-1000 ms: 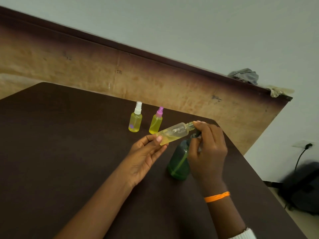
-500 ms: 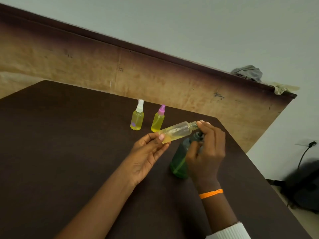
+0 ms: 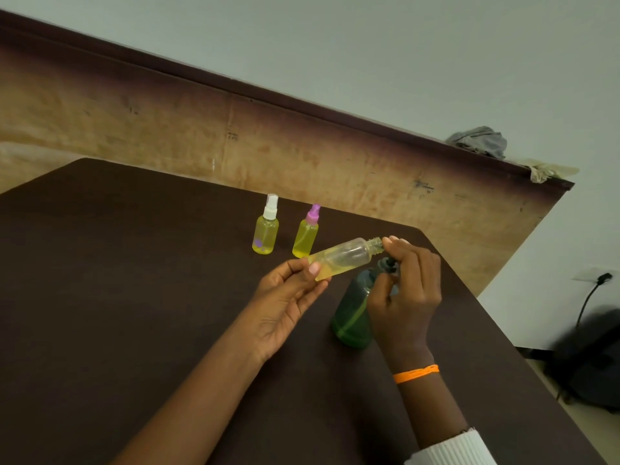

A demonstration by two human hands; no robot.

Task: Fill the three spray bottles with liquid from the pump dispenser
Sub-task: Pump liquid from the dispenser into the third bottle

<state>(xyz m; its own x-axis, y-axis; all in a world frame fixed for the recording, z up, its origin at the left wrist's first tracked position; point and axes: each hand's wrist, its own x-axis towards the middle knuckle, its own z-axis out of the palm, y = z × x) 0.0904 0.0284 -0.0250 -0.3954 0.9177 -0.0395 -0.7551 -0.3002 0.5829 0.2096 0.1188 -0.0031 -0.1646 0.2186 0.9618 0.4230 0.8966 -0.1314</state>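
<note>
Two capped spray bottles (image 3: 265,231) (image 3: 306,235) stood filled on the bench (image 3: 134,297). The uncapped third bottle (image 3: 345,258), small, light and probably slick, lay tilted, pinched at its base by the left hand (image 3: 288,307). The right hand (image 3: 406,290) curled over the green pump dispenser (image 3: 352,313), fingers at the bottle's neck.

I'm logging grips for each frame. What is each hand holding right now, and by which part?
The left hand pinches the uncapped bottle at its base end, tilted. The right hand grips the green pump dispenser at its pump head.
</note>
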